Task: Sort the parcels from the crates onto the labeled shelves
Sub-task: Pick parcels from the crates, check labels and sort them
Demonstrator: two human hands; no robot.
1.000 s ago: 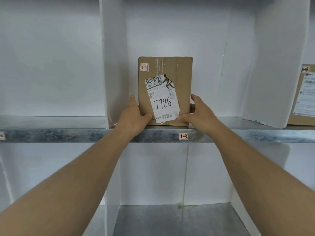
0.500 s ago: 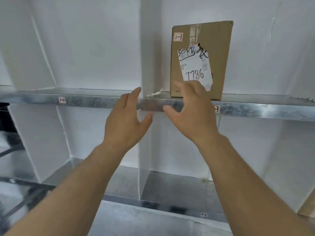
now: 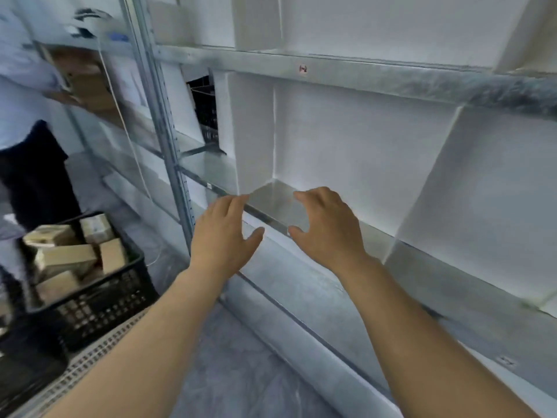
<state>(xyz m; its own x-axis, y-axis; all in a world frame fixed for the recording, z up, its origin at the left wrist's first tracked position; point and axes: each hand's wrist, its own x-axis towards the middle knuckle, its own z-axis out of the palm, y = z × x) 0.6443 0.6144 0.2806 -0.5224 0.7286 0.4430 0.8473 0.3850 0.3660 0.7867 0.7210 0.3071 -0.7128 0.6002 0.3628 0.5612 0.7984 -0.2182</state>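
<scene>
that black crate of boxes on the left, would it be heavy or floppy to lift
Probably stiff: the crate has a moulded lattice wall that looks rigid. Likely fairly heavy, since cardboard boxes fill it to about the rim. The boxes lie loosely at odd angles, so they may shift if it is tilted.

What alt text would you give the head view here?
The left hand and right hand hover open and empty before a compartment of metal shelving with white dividers. A black crate of cardboard parcels sits at lower left, a blurred person behind it.
</scene>
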